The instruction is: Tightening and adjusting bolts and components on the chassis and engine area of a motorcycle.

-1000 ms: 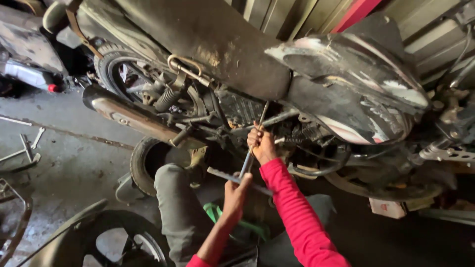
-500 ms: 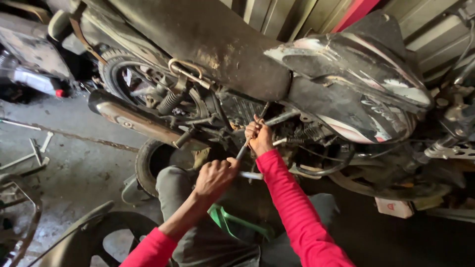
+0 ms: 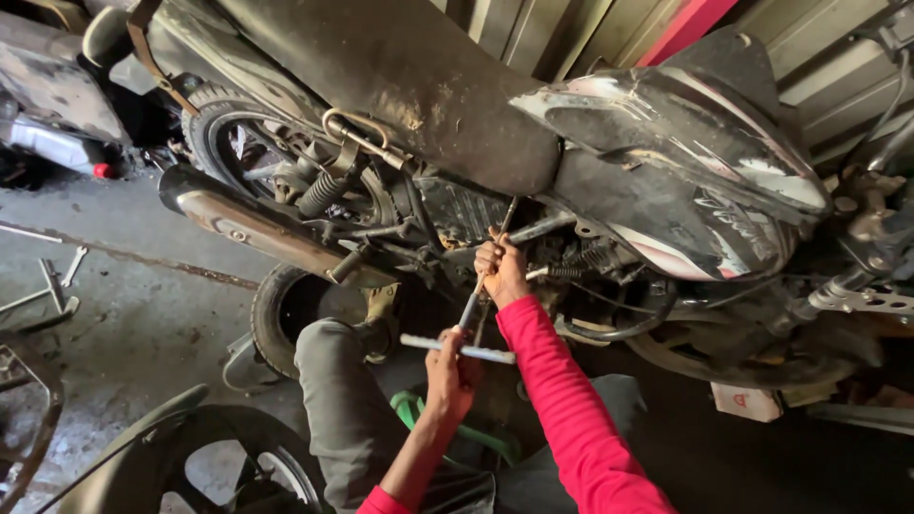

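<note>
A black motorcycle stands in front of me, seat and tank on top, engine area in the middle. My right hand, in a red sleeve, grips the shaft of a long T-handle wrench that points up into the engine. My left hand is closed on the wrench's silver crossbar lower down. My knee in grey trousers is bent under the bike.
A chrome exhaust pipe and the rear wheel with a shock spring lie to the left. A loose tyre sits on the stained concrete floor. Another wheel is at lower left, metal tools at far left, a green item below.
My left hand swung up and left off the crossbar half a second ago and is now back down gripping it. My right hand stayed on the shaft.
</note>
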